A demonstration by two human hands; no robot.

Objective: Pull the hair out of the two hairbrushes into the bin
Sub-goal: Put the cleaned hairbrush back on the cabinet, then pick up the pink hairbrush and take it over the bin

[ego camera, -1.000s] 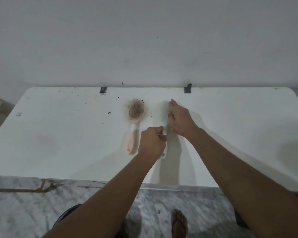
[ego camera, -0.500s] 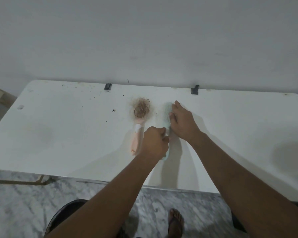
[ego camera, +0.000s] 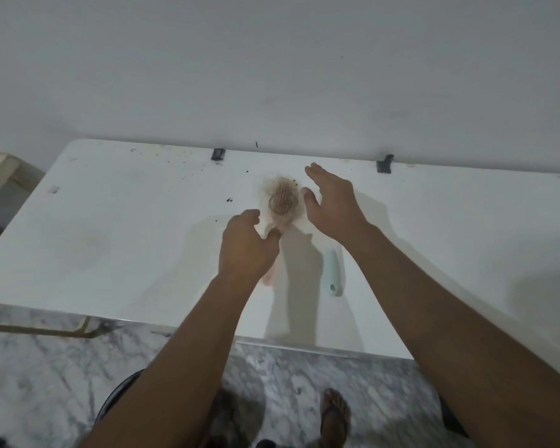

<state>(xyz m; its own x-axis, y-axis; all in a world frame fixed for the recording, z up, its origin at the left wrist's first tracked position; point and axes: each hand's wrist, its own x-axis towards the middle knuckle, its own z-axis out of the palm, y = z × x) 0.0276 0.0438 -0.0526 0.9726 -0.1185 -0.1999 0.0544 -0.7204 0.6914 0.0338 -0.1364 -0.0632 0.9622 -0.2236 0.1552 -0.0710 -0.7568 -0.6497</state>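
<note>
Hair (ego camera: 271,189) clogs pink brush (ego camera: 268,277) gripped by left hand (ego camera: 244,250); open right hand (ego camera: 333,205) overhangs mint brush (ego camera: 333,273).

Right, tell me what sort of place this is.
Probably a plain room in a home: a white table against a bare wall, a marble floor, and a hair-clogged hairbrush on the table.
</note>
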